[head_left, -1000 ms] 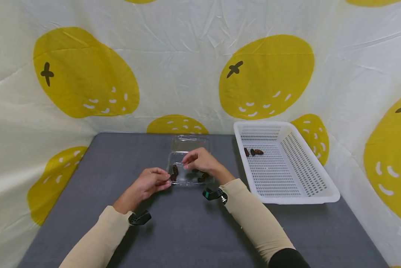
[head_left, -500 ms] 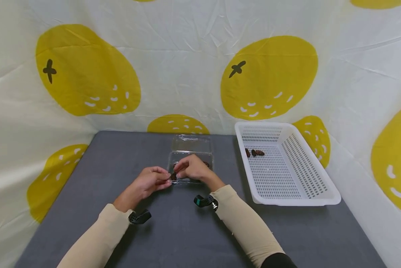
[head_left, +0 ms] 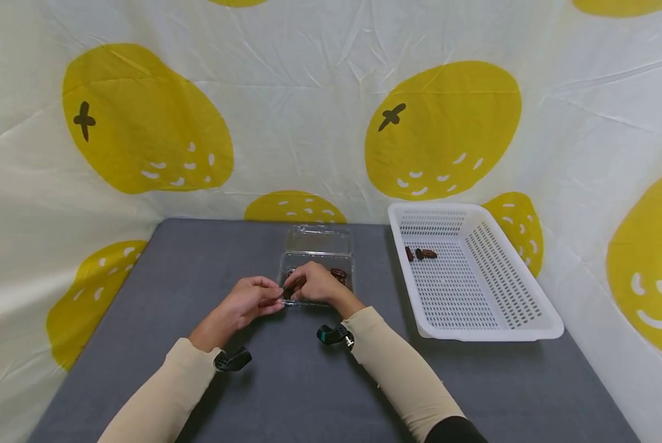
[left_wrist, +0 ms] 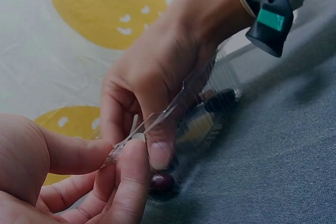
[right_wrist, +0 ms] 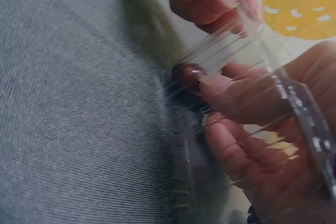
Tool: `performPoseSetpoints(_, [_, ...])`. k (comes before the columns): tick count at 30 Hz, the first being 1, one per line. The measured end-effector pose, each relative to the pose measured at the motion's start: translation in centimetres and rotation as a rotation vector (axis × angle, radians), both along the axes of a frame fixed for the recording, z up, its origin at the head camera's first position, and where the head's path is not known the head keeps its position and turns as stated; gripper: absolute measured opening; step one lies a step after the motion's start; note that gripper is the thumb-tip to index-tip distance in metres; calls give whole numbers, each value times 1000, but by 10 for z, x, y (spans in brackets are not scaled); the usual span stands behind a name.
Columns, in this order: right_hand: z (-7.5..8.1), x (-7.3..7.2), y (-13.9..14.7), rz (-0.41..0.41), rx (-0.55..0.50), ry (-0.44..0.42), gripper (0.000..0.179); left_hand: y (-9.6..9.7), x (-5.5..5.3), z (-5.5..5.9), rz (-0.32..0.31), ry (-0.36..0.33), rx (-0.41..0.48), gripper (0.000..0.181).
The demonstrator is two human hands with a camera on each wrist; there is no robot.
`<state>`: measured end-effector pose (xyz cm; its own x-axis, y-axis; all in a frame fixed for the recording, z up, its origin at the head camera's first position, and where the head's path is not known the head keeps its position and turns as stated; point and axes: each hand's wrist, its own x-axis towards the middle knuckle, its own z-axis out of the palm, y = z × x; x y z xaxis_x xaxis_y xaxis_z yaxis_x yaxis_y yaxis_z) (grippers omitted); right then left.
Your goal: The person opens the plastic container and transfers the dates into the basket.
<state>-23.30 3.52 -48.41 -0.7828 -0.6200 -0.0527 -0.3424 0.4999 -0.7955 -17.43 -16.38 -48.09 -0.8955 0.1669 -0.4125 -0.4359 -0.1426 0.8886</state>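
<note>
1. While the left hand [head_left: 248, 303] pinches the near left corner of the transparent box [head_left: 354, 282] between thumb and fingers, the grey tabletop [head_left: 287, 387] stretches from those fingers to the left and toward the person, giving room for moving on these two sides.
2. Beyond the fingers, the room is shorter: the opened lid [head_left: 320, 242] lies behind them, just beside the tabletop's back edge, and a white curtain [head_left: 298, 135] with yellow fruit prints rises there.
3. The right hand [head_left: 317, 286] is inside the box, close to the left fingertips; its fingers are bent, with the thumb touching a dark brown piece [right_wrist: 184, 74]. I cannot tell whether it grips this piece.
4. On the near side of the right fingers hangs a black wrist device [head_left: 333, 335], and the right forearm crosses the space toward the person.
5. To the right of the fingers, well apart, stands a white basket [head_left: 536, 332] with raised walls.
6. Inside the basket, a few similar pieces [head_left: 427, 253] lie by the wall nearest to the fingers.
7. Inside the box, other brown pieces [head_left: 339, 275] lie right of the right fingers, partly hidden by the hand.
</note>
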Motion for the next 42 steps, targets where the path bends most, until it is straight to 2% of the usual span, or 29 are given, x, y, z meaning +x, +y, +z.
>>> performPoseSetpoints(4, [-1, 0, -1, 49, 72, 109, 27, 1, 1, -1, -6, -7, 0, 12])
performPoseSetpoints(13, [-4, -2, 1, 69, 154, 197, 12, 0, 3, 0, -1, 6, 12, 11])
performPoseSetpoints(25, [-1, -3, 6, 99, 146, 137, 12, 1, 2, -3, 18, -2, 6, 14])
performPoseSetpoints(28, [0, -4, 8, 104, 132, 130, 10, 1, 2, -3, 24, 1, 9, 10])
performPoseSetpoints(36, [8, -2, 16, 68, 86, 90, 8, 1, 2, -4, 23, 8, 20, 11])
performPoseSetpoints(42, [20, 0, 22, 52, 50, 50, 8, 0, 3, -2, 9, 14, 4, 7])
